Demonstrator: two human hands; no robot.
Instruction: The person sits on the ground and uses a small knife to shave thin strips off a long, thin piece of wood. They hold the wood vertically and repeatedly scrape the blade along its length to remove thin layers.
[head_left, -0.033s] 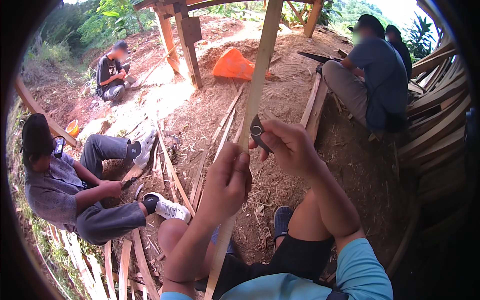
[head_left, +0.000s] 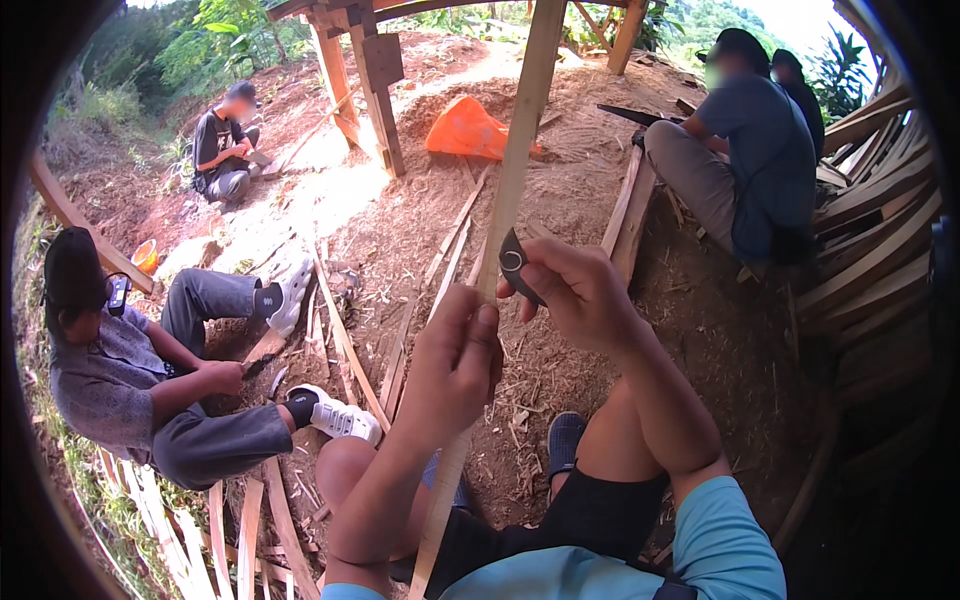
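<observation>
My left hand [head_left: 455, 360] is closed round a long, flat, pale wooden strip [head_left: 515, 165]. The strip stands tilted, running from the top of the view down past my left forearm to my lap. Just above and to the right, my right hand [head_left: 580, 295] pinches a small dark blade [head_left: 511, 248] with a pointed tip and a pale ring on its side. The blade lies against the strip's right edge, or very close to it; I cannot tell which. Part of its lower end is hidden behind my right fingers.
Seated people work around me: one at near left [head_left: 150, 380], one farther left [head_left: 228, 150], others at right [head_left: 755, 150]. Loose strips [head_left: 345, 335] lie on the dirt. A wooden post [head_left: 375, 100], an orange sheet [head_left: 465, 128] and stacked strips [head_left: 880, 220] stand beyond.
</observation>
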